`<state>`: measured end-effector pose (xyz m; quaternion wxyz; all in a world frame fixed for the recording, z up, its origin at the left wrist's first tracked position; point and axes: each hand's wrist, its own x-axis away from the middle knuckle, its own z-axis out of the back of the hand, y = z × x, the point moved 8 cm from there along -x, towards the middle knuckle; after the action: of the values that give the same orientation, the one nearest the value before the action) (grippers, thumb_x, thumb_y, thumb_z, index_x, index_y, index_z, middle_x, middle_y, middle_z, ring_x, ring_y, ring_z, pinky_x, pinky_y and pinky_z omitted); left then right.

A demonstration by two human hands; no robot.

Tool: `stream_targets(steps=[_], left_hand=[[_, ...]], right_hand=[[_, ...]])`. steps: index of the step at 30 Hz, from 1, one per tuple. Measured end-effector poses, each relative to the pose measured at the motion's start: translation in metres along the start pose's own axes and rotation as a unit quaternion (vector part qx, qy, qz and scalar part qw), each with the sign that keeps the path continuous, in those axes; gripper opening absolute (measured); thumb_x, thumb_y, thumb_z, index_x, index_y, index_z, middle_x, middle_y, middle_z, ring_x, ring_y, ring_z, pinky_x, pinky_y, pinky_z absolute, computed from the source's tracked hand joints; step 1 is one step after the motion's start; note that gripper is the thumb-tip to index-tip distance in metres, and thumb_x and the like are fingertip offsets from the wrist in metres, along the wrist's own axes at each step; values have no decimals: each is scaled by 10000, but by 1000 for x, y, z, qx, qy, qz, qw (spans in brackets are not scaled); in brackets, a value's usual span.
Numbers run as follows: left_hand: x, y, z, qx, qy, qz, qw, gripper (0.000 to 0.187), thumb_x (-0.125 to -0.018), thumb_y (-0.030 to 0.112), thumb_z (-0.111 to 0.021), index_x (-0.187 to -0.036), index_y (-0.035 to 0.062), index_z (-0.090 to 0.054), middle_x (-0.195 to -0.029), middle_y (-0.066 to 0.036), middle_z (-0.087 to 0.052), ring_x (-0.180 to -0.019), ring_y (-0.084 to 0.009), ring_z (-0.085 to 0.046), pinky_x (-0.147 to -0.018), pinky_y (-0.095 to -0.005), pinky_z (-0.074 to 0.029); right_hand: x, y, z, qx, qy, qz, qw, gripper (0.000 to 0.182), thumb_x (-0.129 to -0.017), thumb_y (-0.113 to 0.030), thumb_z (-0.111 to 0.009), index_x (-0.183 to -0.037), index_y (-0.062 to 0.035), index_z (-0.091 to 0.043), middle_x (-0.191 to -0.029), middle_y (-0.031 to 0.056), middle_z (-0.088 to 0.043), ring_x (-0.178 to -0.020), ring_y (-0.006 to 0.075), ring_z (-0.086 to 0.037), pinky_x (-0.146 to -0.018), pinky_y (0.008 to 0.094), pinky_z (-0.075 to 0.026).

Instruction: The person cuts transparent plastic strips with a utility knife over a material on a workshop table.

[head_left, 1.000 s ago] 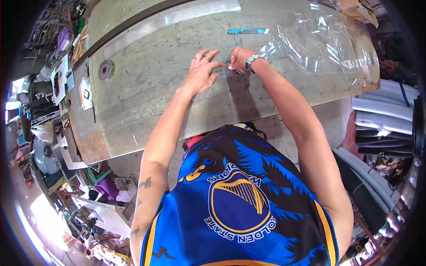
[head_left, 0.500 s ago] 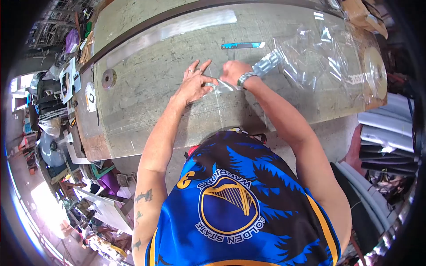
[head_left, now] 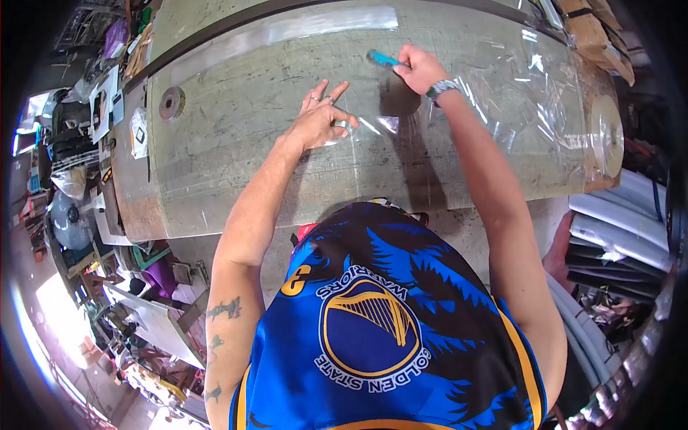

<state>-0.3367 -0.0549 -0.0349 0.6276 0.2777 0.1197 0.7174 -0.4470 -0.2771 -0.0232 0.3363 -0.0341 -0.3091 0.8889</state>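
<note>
A blue cutter knife (head_left: 383,59) is in my right hand (head_left: 423,70), whose fingers are closed on its near end, raised over the worktable (head_left: 236,122). My left hand (head_left: 315,125) rests at the middle of the table, thumb and forefinger curled toward each other around the edge of a small clear plastic piece (head_left: 342,127); the other fingers are stretched out. Shiny clear film (head_left: 388,125) lies just right of that hand. Crumpled transparent sheets (head_left: 502,100) spread to the right of my right wrist.
A brown tape roll (head_left: 171,104) lies at the table's left, a large clear tape roll (head_left: 606,136) at its right end. A dark bar (head_left: 215,44) crosses the far side. Cardboard (head_left: 598,39) sits at the far right corner, rolled material (head_left: 616,222) beside the table.
My right hand has left the plastic near my left hand, moved away and to the right, and taken hold of the blue cutter knife. My left hand stays almost in place.
</note>
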Motion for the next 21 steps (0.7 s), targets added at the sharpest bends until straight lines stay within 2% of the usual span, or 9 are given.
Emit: stream_targets(steps=[3,6,8,10,13,14,17,18,21], left_hand=[[1,1,0,6,-4,2,1000,386,-759,191,-872,-1105,345,-799,-1720,-39,-232,-1580,-423,-89,-1259,-575,-168],[1,-2,-1,5,-1,-3,1000,386,-766,192,-868,-1112,349,-800,-1722,-45,-227,-1582,-427,-81,-1258,-579,-159],[0,-4,-3,3,0,-4,1000,389,-775,193,-861,-1124,354,-799,-1722,-51,-226,-1582,-430,-76,-1259,-586,-146],[0,-4,-1,-1,-6,-6,1000,394,-787,195,-850,-1141,360,-797,-1721,-58,-228,-1582,-433,-72,-1260,-595,-127],[1,-4,0,-6,-8,-9,1000,415,-807,185,-829,-1177,369,-786,-1719,-74,-231,-1581,-443,-68,-1258,-614,-109],[1,-5,-1,-7,-4,-14,1000,419,-809,185,-827,-1182,372,-783,-1718,-80,-233,-1579,-448,-72,-1256,-620,-111],[0,-7,-2,-11,5,-33,999,432,-814,187,-822,-1196,382,-775,-1715,-97,-236,-1574,-463,-85,-1249,-636,-121],[0,-8,-2,-12,7,-41,999,435,-814,189,-822,-1200,385,-772,-1715,-101,-236,-1572,-467,-90,-1246,-641,-127],[-2,-5,-3,-13,6,-54,998,438,-819,203,-819,-1209,394,-765,-1714,-106,-235,-1568,-475,-104,-1241,-649,-134]], right_hand=[[52,-43,44,-199,65,54,976,285,-983,-315,-704,-1038,-46,-628,-860,75,-699,-820,174,-664,-705,352,-511],[121,-57,49,-244,41,38,968,307,-1032,-324,-647,-986,-21,-649,-796,23,-636,-777,88,-590,-681,287,-485],[166,-53,17,-342,45,-19,939,279,-1057,-280,-597,-975,-22,-663,-787,9,-614,-744,64,-568,-668,253,-475],[198,-42,-29,-374,28,-80,923,318,-1063,-303,-568,-997,-4,-655,-778,36,-625,-709,136,-583,-683,303,-496],[227,-32,-57,-263,172,-53,948,347,-1058,-323,-557,-1048,9,-655,-793,101,-651,-692,273,-619,-707,373,-513],[233,-36,-59,-180,187,-42,965,401,-1053,-355,-538,-1041,25,-667,-806,181,-659,-735,397,-631,-742,429,-512],[242,-33,-85,-238,52,-185,952,424,-1050,-358,-529,-990,36,-674,-802,215,-656,-773,410,-643,-753,431,-507],[240,-51,-79,-230,65,-166,957,452,-1051,-359,-517,-923,49,-660,-800,244,-651,-794,411,-647,-755,442,-501],[226,-82,-80,-259,85,-109,956,411,-1047,-328,-528,-935,46,-656,-840,246,-660,-813,418,-651,-758,455,-502]])
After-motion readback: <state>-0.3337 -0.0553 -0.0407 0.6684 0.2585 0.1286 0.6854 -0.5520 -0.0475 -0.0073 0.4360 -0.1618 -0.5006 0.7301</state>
